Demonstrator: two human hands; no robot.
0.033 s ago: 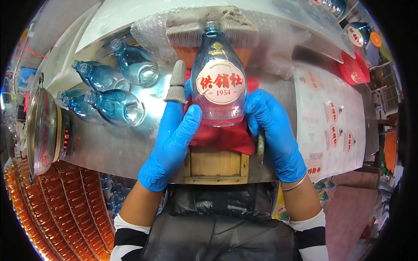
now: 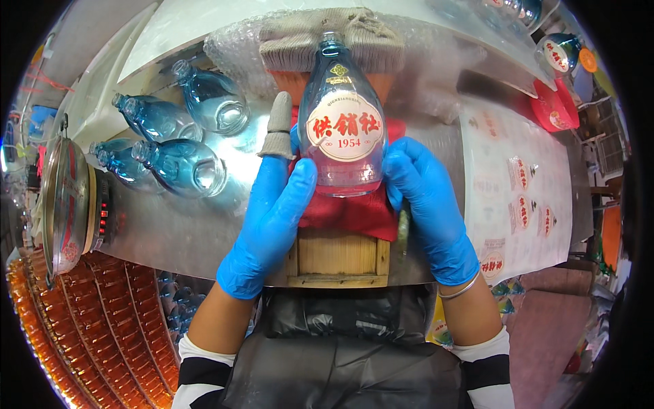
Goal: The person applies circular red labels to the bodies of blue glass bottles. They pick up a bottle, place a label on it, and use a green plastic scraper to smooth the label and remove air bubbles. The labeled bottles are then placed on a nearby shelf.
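A blue glass bottle (image 2: 344,129) with a cream label and red lettering lies with its neck away from me, between my two blue-gloved hands. My left hand (image 2: 276,211) grips its lower left side, the thumb near the base; a grey knit finger cover (image 2: 278,126) sits on one raised finger. Curled fingers of my right hand (image 2: 419,184) press against the bottle's lower right side. Under the bottle is a red cloth (image 2: 347,221) over a wooden stand (image 2: 337,262). A thin greenish object (image 2: 403,235), blurred, shows beside my right palm.
Several plain blue bottles (image 2: 180,167) lie on the metal table (image 2: 170,232) at left, near a round scale-like device (image 2: 68,204). Folded grey knit cloth (image 2: 334,51) is under the bottle's neck. A printed transfer sheet (image 2: 518,198) lies at right, near a red container (image 2: 553,109).
The bottle and my hands have shifted very slightly away from me. The greenish object beside my right palm has moved a little.
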